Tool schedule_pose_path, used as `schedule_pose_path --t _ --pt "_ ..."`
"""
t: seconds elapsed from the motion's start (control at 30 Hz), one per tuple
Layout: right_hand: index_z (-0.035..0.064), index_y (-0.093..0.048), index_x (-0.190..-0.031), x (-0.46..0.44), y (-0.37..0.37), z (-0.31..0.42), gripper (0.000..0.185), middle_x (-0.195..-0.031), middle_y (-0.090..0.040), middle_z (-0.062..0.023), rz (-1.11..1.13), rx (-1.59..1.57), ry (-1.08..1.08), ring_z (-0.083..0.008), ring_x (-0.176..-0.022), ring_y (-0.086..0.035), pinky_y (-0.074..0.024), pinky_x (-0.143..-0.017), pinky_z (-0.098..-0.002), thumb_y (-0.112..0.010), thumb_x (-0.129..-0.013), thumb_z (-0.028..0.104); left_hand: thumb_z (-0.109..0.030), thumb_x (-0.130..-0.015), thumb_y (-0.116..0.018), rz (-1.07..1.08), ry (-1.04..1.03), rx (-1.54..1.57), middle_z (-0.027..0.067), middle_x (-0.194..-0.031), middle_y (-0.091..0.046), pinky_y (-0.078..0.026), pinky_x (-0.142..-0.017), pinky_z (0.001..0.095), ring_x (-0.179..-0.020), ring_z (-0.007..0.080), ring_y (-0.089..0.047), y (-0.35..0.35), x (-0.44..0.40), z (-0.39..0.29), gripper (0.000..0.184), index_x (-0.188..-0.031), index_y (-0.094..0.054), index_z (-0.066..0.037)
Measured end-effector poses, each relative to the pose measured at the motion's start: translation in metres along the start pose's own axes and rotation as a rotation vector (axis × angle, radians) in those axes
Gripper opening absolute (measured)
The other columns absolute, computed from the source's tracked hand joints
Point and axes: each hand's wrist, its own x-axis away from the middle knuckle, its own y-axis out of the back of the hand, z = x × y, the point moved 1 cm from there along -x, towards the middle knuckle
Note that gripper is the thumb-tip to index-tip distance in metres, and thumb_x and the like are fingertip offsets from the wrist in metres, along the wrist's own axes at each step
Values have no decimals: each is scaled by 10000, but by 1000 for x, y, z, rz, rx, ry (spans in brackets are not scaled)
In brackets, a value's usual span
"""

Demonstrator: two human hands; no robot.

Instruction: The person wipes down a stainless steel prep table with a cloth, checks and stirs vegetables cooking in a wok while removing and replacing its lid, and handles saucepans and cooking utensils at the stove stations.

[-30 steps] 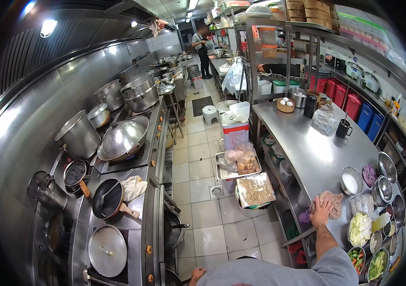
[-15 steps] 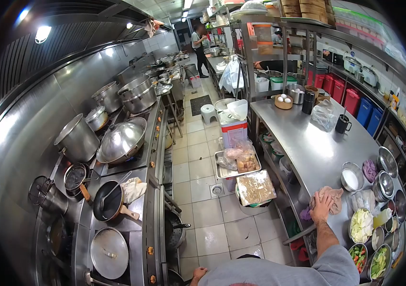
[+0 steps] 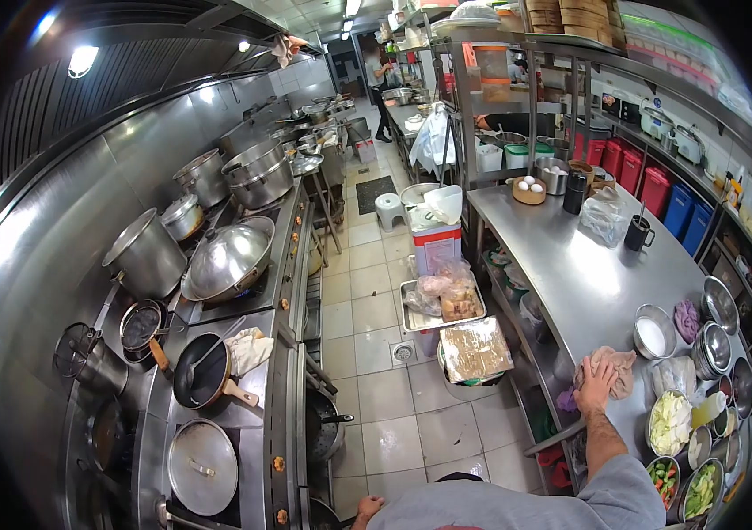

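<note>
My right hand (image 3: 596, 385) rests on a crumpled pinkish-brown cloth (image 3: 619, 367) on the steel worktable, fingers spread over its left side. Purple cloth (image 3: 566, 397) shows just left of that hand, at the table's edge. My left hand (image 3: 369, 507) is low by my body, over the aisle, largely cut off by the bottom of the view; its finger shape is unclear and nothing shows in it. Right of the cloth are a metal bowl with white contents (image 3: 654, 332), a clear plastic bag (image 3: 673, 374) and a container of chopped pale cabbage (image 3: 669, 424).
Along the left runs a stove with a black frying pan (image 3: 203, 371), a domed wok lid (image 3: 230, 256) and several pots. A flattened cardboard piece (image 3: 476, 350) and a tray of bagged food (image 3: 443, 300) stand in the aisle. A person (image 3: 377, 84) stands at the far end.
The view has shifted slightly, and the far person has moved a little towards the counter. My right hand stays on the cloth, with no clear movement of either hand.
</note>
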Motion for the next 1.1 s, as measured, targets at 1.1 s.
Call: schedule_pose_path --t 1.1 --pt "218 -281 -1367 -4 2 5 912 -1401 -207 -196 5 -20 -9 -405 -1307 -147 -95 -1068 -547 -741 -579 235 -358 -741 -661 72 59 50 114 -1018 -645 -444 -871 328 -976 237 -598 18 -3 -13 419 -1034 -638 -59"
